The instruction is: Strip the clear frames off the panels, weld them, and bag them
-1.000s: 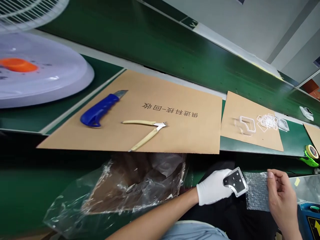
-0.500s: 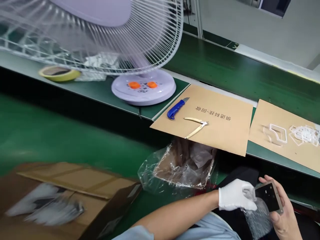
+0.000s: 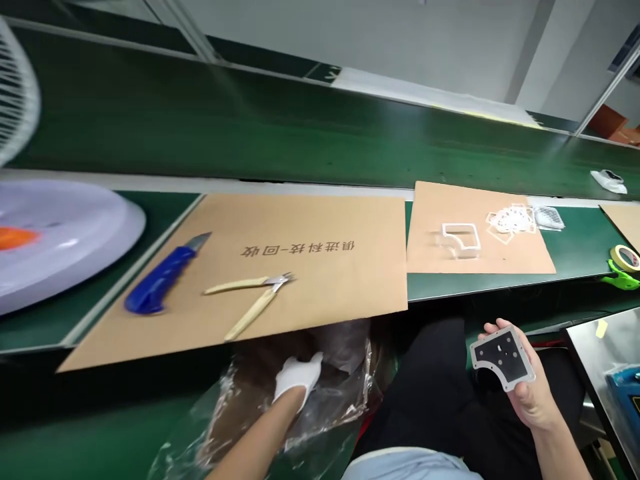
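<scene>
Right fingers [image 3: 489,327] gripping metal plate [image 3: 503,357], left fingers on plastic bag [image 3: 333,417].
Bare right hand [image 3: 530,400] cups the black-and-silver plate palm-up over dark trousers [image 3: 425,400], in front of the desk's front edge. White-gloved left hand [image 3: 299,378] sits at the bag, grip unclear, just below the front edge of the big cardboard sheet [image 3: 350,300]. On that sheet: blue utility knife [image 3: 160,280], wood-handled cutters [image 3: 240,285], handles apart. Clear plastic frames [image 3: 460,240] lie on the next sheet [image 3: 520,257] to the right.
</scene>
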{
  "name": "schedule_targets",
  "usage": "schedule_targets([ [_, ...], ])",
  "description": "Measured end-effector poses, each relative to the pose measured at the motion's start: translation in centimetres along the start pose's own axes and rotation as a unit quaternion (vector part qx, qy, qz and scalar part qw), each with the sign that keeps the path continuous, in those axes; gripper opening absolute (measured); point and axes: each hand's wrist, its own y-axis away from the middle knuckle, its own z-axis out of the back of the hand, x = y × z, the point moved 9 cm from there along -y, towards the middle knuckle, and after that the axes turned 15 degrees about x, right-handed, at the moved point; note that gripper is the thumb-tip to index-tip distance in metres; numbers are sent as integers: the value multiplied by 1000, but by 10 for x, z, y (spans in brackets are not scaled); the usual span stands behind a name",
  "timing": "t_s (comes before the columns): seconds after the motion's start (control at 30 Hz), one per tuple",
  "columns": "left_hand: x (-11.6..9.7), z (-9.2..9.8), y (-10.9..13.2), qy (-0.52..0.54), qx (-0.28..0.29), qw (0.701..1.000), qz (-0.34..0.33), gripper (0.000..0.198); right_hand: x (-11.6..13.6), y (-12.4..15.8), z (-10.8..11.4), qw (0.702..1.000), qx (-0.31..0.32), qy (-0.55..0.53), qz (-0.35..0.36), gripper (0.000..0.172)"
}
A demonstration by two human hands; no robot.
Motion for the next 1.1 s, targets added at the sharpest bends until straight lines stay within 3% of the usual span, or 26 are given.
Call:
schedule_targets([
  [0.07, 2, -4, 9, -8, 1, 1000, 16, 55, -2, -2, 5, 1000, 3, -13, 5, 109],
  [0.13, -24, -19, 29, 5, 52, 998, -48, 46, -6, -8, 7, 1000, 19, -24, 4, 108],
  [0.2, -77, -37, 66, 25, 139, 975, -171, 41, -9, -19, 4, 998, 53, -26, -4, 107],
  [0.27, -146, -48, 116, 20, 199, 929, -313, 38, -10, -32, -6, 995, 102, -20, -12, 107],
  [0.37, -245, -45, 185, -12, 191, 839, -510, 52, -5, -50, -23, 988, 154, -13, -8, 105],
  [0.47, -309, -42, 213, -37, 182, 773, -606, 47, 4, -63, -29, 986, 164, -15, 17, 100],
  [0.53, -333, -40, 213, -51, 187, 752, -630, 36, 8, -70, -24, 986, 165, -9, 28, 100],
  [0.63, -357, -27, 197, -85, 181, 739, -643, 32, 18, -90, -5, 983, 169, 49, 52, 116],
  [0.7, -374, -8, 177, -107, 151, 755, -629, 33, 30, -112, 10, 973, 166, 138, 80, 125],
  [0.77, -396, 16, 153, -143, 99, 778, -603, 33, 43, -143, 23, 951, 158, 246, 96, 121],
  [0.83, -419, 30, 133, -208, 69, 780, -587, 28, 51, -179, 27, 925, 162, 330, 98, 116],
  [0.97, -452, 31, 106, -298, 89, 748, -586, 22, 53, -241, 14, 872, 203, 432, 113, 122],
  [1.1, -461, 24, 98, -305, 127, 733, -595, 17, 45, -267, 3, 832, 205, 497, 134, 117],
])
